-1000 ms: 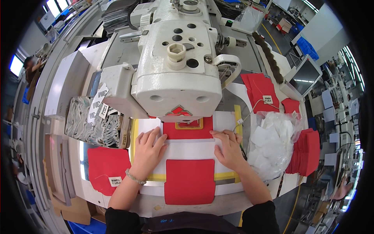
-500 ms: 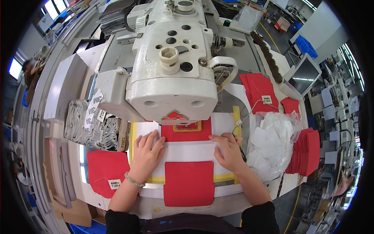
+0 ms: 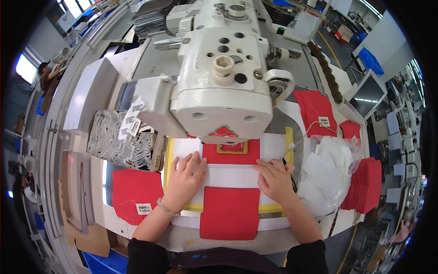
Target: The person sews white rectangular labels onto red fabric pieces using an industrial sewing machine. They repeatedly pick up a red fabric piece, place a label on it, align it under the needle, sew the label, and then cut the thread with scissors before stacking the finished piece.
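A white industrial sewing machine [image 3: 223, 107] stands over a white board edged with yellow tape [image 3: 228, 176]. Under its head, a red fabric piece [image 3: 219, 158] lies on the board, with a yellow-rimmed rectangular frame [image 3: 232, 149] on top. My left hand [image 3: 187, 176] rests on the board, fingers spread, their tips at the red piece's left edge. At its right corner, my right hand [image 3: 276, 178] touches down with fingers bent and apart, holding nothing. Between my forearms, a second red fabric piece [image 3: 230, 213] lies at the board's front. The machine's needle is hidden behind its head.
On the left are a box of folded labels [image 3: 121, 148] and a red piece with a white tag [image 3: 137, 194]. To the right lie a clear bag of white pieces [image 3: 326, 176], a red fabric stack [image 3: 363, 185], more tagged red pieces [image 3: 315, 112] and a small screen [image 3: 367, 94].
The whole view has shifted, so the scene sits further right in the picture. Both hands stay at the red piece's edges, and the pieces have not visibly moved on the board.
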Demonstrator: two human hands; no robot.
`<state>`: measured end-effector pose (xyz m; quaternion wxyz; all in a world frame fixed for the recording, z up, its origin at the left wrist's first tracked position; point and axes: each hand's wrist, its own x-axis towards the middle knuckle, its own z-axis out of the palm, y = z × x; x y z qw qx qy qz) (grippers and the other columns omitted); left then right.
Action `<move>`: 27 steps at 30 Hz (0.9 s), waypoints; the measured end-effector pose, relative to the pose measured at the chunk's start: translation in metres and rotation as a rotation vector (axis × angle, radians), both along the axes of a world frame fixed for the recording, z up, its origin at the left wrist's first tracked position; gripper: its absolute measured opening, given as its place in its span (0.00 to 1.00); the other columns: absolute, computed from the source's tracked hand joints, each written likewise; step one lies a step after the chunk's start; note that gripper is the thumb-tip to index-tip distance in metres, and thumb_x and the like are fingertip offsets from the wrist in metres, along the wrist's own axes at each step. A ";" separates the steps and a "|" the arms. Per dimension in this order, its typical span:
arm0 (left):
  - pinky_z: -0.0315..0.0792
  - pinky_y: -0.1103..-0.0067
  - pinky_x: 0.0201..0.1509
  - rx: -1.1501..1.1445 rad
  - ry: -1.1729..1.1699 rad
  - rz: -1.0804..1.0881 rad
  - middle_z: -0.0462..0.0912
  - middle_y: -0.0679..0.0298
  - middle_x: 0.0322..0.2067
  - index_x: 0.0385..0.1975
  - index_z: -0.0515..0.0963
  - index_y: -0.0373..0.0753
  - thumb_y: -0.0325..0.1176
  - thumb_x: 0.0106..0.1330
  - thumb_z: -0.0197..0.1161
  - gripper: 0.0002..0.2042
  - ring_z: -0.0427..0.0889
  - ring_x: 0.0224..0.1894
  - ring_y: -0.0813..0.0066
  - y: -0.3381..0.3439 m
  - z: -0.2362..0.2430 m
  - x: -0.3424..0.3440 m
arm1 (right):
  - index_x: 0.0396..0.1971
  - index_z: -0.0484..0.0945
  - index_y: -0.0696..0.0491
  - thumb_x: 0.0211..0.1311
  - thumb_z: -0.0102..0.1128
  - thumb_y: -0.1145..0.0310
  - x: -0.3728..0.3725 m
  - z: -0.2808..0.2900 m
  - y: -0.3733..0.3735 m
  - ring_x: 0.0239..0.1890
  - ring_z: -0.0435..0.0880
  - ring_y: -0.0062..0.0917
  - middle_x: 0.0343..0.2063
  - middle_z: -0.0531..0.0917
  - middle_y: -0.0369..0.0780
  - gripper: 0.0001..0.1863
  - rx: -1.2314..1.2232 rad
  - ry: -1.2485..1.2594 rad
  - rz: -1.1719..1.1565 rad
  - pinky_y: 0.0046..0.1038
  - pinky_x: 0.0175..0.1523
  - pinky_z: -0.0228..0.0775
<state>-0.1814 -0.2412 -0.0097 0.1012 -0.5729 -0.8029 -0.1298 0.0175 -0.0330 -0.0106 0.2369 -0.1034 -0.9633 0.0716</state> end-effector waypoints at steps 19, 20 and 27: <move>0.74 0.66 0.45 0.164 -0.193 0.522 0.84 0.58 0.31 0.39 0.81 0.39 0.32 0.56 0.67 0.11 0.82 0.39 0.58 -0.055 0.037 -0.150 | 0.44 0.81 0.47 0.48 0.67 0.66 0.003 0.017 -0.008 0.46 0.77 0.21 0.45 0.82 0.31 0.19 0.044 -0.082 0.035 0.33 0.51 0.50; 0.74 0.66 0.44 0.151 -0.180 0.537 0.84 0.59 0.31 0.37 0.81 0.39 0.31 0.57 0.66 0.09 0.82 0.38 0.58 -0.054 0.036 -0.151 | 0.44 0.81 0.47 0.48 0.67 0.66 0.003 0.019 -0.007 0.46 0.77 0.22 0.45 0.82 0.31 0.19 0.048 -0.085 0.039 0.34 0.50 0.51; 0.75 0.72 0.34 0.423 -0.056 0.469 0.85 0.60 0.29 0.31 0.83 0.38 0.26 0.59 0.64 0.04 0.83 0.29 0.65 -0.054 0.064 -0.127 | 0.43 0.81 0.49 0.56 0.65 0.67 -0.002 0.054 -0.010 0.44 0.78 0.24 0.44 0.83 0.32 0.14 -0.092 -0.062 0.053 0.32 0.50 0.53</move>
